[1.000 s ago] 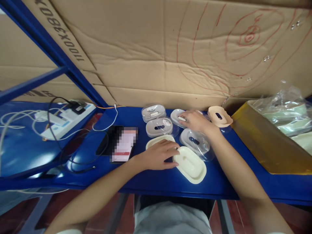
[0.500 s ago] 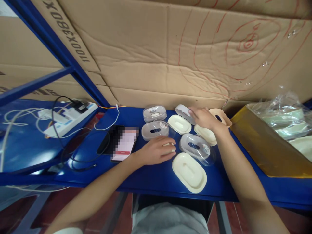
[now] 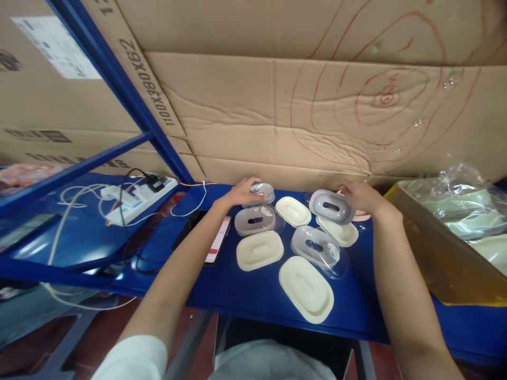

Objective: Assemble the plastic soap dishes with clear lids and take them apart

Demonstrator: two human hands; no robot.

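My left hand [image 3: 246, 192] grips a grey oval piece with a clear cover [image 3: 263, 191] at the back left, thumb and fingers around it. My right hand [image 3: 358, 196] has its fingers curled at the right rear rim of a grey slotted oval piece [image 3: 331, 207], which tilts over a cream oval tray [image 3: 341, 233]. Partly hidden under that hand is a peach-coloured piece [image 3: 361, 216]. Between the hands lies another cream tray [image 3: 293, 211]. Closer to me are two grey slotted pieces with clear covers, one left [image 3: 253, 219] and one right [image 3: 315, 244], and two cream trays [image 3: 259, 250] [image 3: 307, 289].
A phone [image 3: 217, 245] lies left, partly behind my left forearm. Beyond it are a power strip [image 3: 144, 200] and tangled cables. A brown-sided box [image 3: 428, 253] holding plastic-wrapped pale green pieces [image 3: 469, 203] stands right. Cardboard [image 3: 222, 116] walls the back.
My left hand has moved up to the back-left grey piece, uncovering a cream tray. My right hand and its grey piece have shifted right and nearer. The view has shifted slightly.
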